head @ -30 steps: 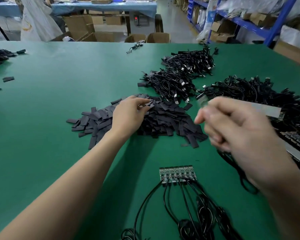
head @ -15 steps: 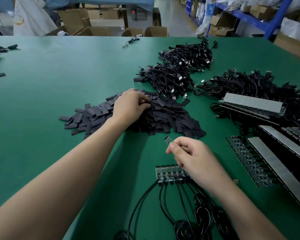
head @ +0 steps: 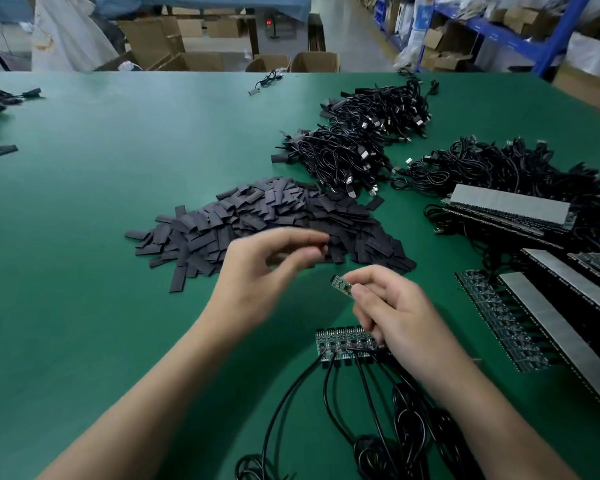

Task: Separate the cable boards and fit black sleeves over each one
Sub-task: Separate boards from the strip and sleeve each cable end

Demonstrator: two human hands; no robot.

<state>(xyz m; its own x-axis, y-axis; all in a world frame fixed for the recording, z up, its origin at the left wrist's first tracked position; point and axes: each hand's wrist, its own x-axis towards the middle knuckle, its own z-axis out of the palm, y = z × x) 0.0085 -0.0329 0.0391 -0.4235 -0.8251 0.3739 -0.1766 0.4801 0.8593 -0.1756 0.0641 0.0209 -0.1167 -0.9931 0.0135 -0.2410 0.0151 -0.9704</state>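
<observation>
Green and studded with tiny parts, the board (head: 341,285) stuck out up and to the left from the fingers (head: 362,293) of the right hand (head: 399,317), which were curled round its near end and pinched it tight. That end was hidden under them. The board hung in the air above the desk (head: 101,237), just over a strip (head: 343,342) of like boards lying flat, whose right end the same hand covered.

The left hand (head: 257,285) was smeared by motion, near the board but apart from it. Its fingers (head: 300,254) were bent, thumb and forefinger almost meeting, with something dark at their tips. Against the dark pile behind, I could not tell whether that was a sleeve held in a pinch or only the pile showing past them.

Black cables (head: 291,403) ran from the strip toward the near edge and coiled there, cut off by the frame. Beyond the hands lay the sleeves (head: 274,216), flat dull-black slips in a loose pile. Farther back and to the right sat tangled heaps (head: 361,143) of black leads with plugs. At the right edge lay panels (head: 510,206) of joined boards, some grey-backed, partly cut off; their detail was too fine to make out.
</observation>
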